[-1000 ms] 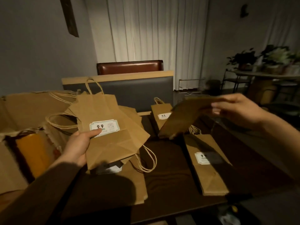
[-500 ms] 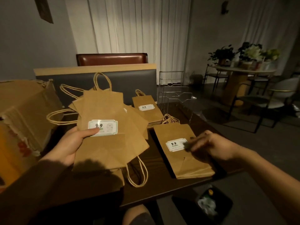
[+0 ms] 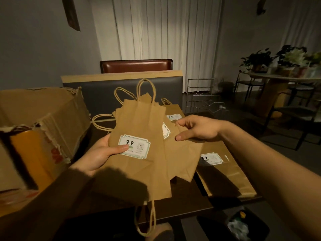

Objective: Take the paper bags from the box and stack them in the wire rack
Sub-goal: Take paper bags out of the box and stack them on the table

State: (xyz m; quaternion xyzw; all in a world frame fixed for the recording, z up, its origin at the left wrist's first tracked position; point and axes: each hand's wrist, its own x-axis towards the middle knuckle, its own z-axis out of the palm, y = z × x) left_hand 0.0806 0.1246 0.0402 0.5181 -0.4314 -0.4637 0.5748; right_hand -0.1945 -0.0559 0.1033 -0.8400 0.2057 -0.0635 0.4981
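**Bags out of the box, none in the rack yet**

Progress looks early: the wire rack point(image 3: 202, 100) at the table's far right edge shows no bags in it, as far as the dim light lets me judge. One flat stack point(image 3: 225, 173) lies on the table point(image 3: 187, 209) and another point(image 3: 173, 115) sits farther back, near the rack. The cardboard box point(image 3: 38, 129) stands open at the left.

The left hand point(image 3: 99, 153) holds a fanned bunch of paper bags point(image 3: 139, 136) above the table, thumb pressed on the top bag's label, fingers hidden underneath. The right hand point(image 3: 198, 129) pinches the edge of a lower bag in that fan. Their long axis runs away from the person, handles pointing far, folded bottoms near.
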